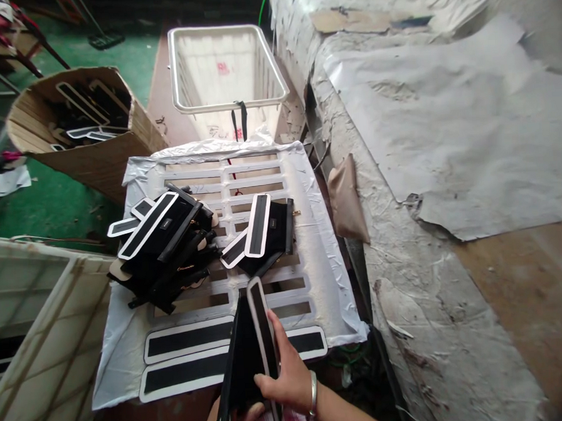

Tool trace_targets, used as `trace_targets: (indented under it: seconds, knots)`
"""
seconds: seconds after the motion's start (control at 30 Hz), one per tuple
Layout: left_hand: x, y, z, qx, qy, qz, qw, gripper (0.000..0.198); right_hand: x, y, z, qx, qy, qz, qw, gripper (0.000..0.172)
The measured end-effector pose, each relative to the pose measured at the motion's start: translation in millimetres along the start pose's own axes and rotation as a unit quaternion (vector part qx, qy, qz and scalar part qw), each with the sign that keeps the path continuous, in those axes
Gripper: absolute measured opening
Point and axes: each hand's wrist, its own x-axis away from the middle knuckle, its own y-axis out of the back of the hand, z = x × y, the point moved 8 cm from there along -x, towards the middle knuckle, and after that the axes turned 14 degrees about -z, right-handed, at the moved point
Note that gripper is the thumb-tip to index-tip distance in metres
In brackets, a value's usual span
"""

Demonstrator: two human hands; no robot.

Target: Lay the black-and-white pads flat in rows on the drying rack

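Observation:
In front of my body, my right hand (289, 373) grips a long rounded strip (265, 331), white-edged with a black middle, held nearly upright between thumb and fingers. A black fabric bag piece (241, 357) stands just left of that strip, with my left hand (249, 418) closed on its lower end; most of this hand is hidden. Whether the strip touches the bag piece I cannot tell. Two similar strips (188, 369) lie side by side at the near edge of the slatted, white-covered stand (335, 295), passing partly behind the bag piece.
More black bag pieces (171, 266) are heaped at the stand's left, with another small stack (277, 226) at centre right. A cardboard box (94, 160) of strips, a white bin (231, 106), a crate (48, 361) and a covered worktable (447, 139) surround the stand.

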Motion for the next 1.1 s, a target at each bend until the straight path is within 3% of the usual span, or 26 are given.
trace_targets:
  seconds: [0.07, 0.13, 0.23, 0.3, 0.37, 0.47, 0.53, 0.6, 0.7, 0.8, 0.87, 1.0, 1.1]
  knots:
    - [-7.8, 2.9, 15.7, 0.038, 0.061, 0.044, 0.996, 0.045, -14.2, 3.4, 18.6, 0.182, 0.168, 0.075, 0.966, 0.106]
    - [-13.5, 18.5, 39.2, 0.081, 0.155, 0.019, 0.984, 0.051, -24.9, 2.0, 17.1, 0.309, 0.266, 0.174, 0.896, 0.105]
    - [-24.2, 46.6, 53.6, 0.233, 0.272, -0.085, 0.930, 0.072, -42.3, 8.6, 0.1, 0.441, 0.304, 0.272, 0.799, 0.098]
    - [-42.0, 57.8, 36.1, 0.311, 0.259, -0.119, 0.907, 0.077, -50.3, 14.9, -1.4, 0.473, 0.315, 0.299, 0.766, 0.096]
    - [-67.5, 66.3, 4.2, 0.282, 0.173, -0.126, 0.935, 0.075, -54.4, 21.5, 2.1, 0.484, 0.309, 0.311, 0.757, 0.098]
    - [-101.4, 66.8, -49.6, 0.156, -0.026, -0.092, 0.983, 0.074, -50.3, 30.9, 4.9, 0.482, 0.280, 0.333, 0.760, 0.106]
    - [-112.9, 56.8, -72.4, 0.108, -0.131, -0.034, 0.985, 0.068, -42.5, 34.7, 2.8, 0.480, 0.277, 0.354, 0.754, 0.108]
    - [-117.5, 40.3, -76.3, 0.072, -0.166, 0.046, 0.982, 0.062, -37.2, 37.0, -2.5, 0.491, 0.290, 0.368, 0.734, 0.107]
    - [-118.7, 14.8, -53.8, 0.012, -0.101, 0.129, 0.986, 0.055, -41.8, 38.2, -12.4, 0.518, 0.313, 0.362, 0.709, 0.100]
    - [-118.6, 0.6, -19.5, 0.041, 0.053, 0.123, 0.990, 0.060, -52.4, 38.4, -24.5, 0.521, 0.292, 0.355, 0.719, 0.103]
    - [-118.0, -5.7, -5.6, 0.104, 0.120, 0.110, 0.981, 0.065, -55.9, 39.5, -33.1, 0.516, 0.265, 0.357, 0.732, 0.107]
    - [-121.5, -15.2, -1.2, 0.170, 0.158, 0.087, 0.969, 0.065, -65.6, 49.9, -43.0, 0.554, 0.232, 0.298, 0.742, 0.100]
    - [-121.7, -36.9, -8.4, 0.274, 0.250, 0.081, 0.925, 0.065, -75.5, 60.0, -49.3, 0.590, 0.197, 0.263, 0.738, 0.102]
